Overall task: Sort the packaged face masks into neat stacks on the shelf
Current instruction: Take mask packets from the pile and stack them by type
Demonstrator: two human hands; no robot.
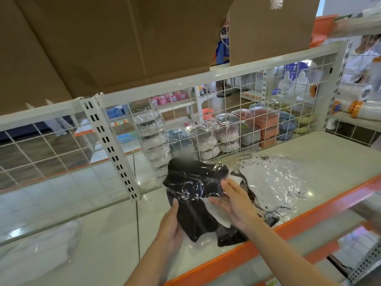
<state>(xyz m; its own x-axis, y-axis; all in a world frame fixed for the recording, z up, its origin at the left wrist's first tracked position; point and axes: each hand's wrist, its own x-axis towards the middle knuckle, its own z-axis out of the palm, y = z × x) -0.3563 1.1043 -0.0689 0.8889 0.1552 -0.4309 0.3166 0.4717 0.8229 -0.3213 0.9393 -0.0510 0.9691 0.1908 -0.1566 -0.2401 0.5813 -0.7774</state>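
where glare blurs it, left hand [170,222] grips black masks [193,195].

Two bare forearms, no sleeves in view. No gloves, rings, watch or bracelets on the left hand [172,223] or the right hand [233,203]. Slim fingers, short plain nails where visible at the fingertips. Smooth wrists behind the fingers, unmarked.

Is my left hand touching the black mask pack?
Touching. The head view shows the left hand gripping the black mask pack at its lower left edge, thumb on the wrapper.
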